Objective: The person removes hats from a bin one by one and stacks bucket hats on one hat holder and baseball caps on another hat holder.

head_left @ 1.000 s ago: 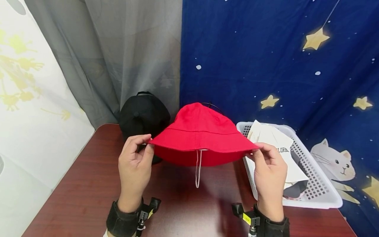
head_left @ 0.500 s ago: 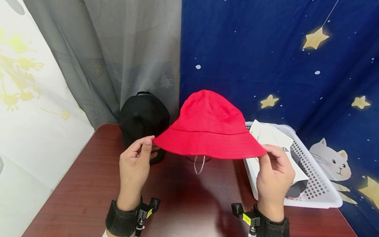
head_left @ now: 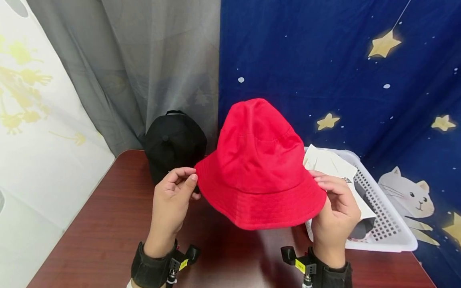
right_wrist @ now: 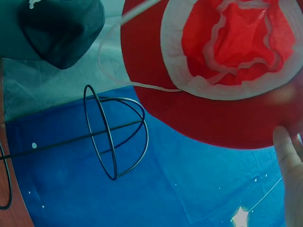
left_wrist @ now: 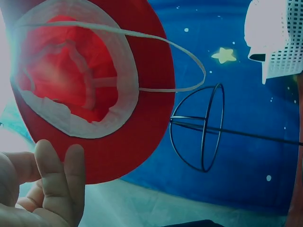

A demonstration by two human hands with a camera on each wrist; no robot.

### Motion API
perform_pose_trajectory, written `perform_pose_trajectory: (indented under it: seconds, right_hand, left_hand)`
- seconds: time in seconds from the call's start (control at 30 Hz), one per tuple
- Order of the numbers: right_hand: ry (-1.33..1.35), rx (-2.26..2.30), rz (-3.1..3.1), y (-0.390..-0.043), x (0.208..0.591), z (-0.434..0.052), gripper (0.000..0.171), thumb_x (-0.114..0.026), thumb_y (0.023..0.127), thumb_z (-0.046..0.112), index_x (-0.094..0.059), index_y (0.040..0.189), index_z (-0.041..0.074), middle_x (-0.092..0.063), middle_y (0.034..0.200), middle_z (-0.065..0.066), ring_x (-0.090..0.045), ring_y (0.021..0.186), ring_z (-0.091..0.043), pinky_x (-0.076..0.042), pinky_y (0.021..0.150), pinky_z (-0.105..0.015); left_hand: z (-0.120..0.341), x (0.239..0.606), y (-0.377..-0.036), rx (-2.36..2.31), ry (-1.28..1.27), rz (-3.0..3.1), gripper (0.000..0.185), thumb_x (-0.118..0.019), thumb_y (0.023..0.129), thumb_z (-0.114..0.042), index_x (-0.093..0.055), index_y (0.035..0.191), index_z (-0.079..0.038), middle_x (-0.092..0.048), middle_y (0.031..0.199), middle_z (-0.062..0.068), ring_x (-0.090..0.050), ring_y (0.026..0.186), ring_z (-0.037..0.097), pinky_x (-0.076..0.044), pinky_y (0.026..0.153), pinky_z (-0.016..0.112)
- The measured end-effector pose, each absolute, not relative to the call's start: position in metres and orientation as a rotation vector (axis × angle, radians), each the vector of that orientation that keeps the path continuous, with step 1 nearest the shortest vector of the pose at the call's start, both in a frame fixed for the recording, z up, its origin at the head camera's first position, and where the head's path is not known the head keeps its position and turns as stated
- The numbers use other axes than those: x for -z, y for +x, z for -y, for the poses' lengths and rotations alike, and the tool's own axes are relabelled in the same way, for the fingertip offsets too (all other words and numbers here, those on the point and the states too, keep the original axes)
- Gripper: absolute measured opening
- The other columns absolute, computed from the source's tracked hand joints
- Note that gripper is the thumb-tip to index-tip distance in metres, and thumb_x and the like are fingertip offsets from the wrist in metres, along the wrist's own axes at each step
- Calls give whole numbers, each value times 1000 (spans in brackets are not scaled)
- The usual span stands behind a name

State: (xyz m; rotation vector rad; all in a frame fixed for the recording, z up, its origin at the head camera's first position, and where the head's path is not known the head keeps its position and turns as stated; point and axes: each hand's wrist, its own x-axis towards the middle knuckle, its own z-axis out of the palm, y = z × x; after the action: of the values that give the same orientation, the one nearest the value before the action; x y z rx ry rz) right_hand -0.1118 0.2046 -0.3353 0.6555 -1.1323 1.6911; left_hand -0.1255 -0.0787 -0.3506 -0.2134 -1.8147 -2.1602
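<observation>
Above the wooden table, both hands, left hand and right hand, pinch the red hat's brim.

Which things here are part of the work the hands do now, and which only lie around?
In use: red fabric bucket hat, held at its brim by left hand and right hand; black wire hat stand.
Lying about: black cap; white plastic basket; white hat.

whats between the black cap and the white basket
The red bucket hat, held up by its brim between left hand and right hand, sits between black cap and white basket in the head view.
</observation>
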Motion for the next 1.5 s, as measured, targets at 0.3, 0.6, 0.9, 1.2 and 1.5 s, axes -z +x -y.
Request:
perform_pose_trajectory:
  seconds: [0.3, 0.6, 0.9, 1.2, 1.5]
  right_hand:
    - [472, -1692, 1433, -115, 345, -215, 13, -58, 83, -25, -65, 94, -24, -62, 89, -11, -53, 83, -20, -46, 64, -20]
    - [402, -1773, 1499, -116, 351, -218, 18, -51, 91, -17, -65, 101, -21, -73, 93, -12, -66, 76, -16, -54, 73, -21]
    - [182, -1829, 1727, -115, 348, -222, 18, -61, 93, -8, -65, 110, -13, -70, 87, -7, -65, 70, -14, -55, 68, -21]
    - [137, -1955, 1876, -119, 348, -219, 35, -57, 94, -11, -59, 128, -3, -66, 85, -7, -62, 65, -14, -55, 63, -21]
    - [0, -1904, 1955, -120, 348, -217, 10, -61, 96, -1, -63, 106, -1, -59, 78, -7, -58, 62, -13, -56, 61, -22]
  left_hand:
    - [85, 346, -126, 2103, -145, 1907, 34, -60, 96, 4, -61, 130, 1, -58, 104, 16, -67, 73, 18, -59, 61, 28]
    - [88, 348, -128, 2081, -196, 1962, 29, -61, 96, 4, -63, 125, -1, -54, 105, 15, -64, 71, 17, -57, 57, 27]
    - [95, 349, -131, 2096, -164, 1982, 32, -60, 97, 3, -60, 128, -3, -54, 105, 15, -63, 70, 15, -58, 60, 29]
    - [94, 349, -133, 2190, -61, 1981, 32, -60, 97, 1, -60, 129, 0, -56, 109, 16, -66, 76, 14, -59, 76, 30]
    - [94, 348, -133, 2125, -32, 2069, 19, -62, 98, -4, -63, 116, 1, -62, 103, 16, -68, 71, 19, -59, 75, 31]
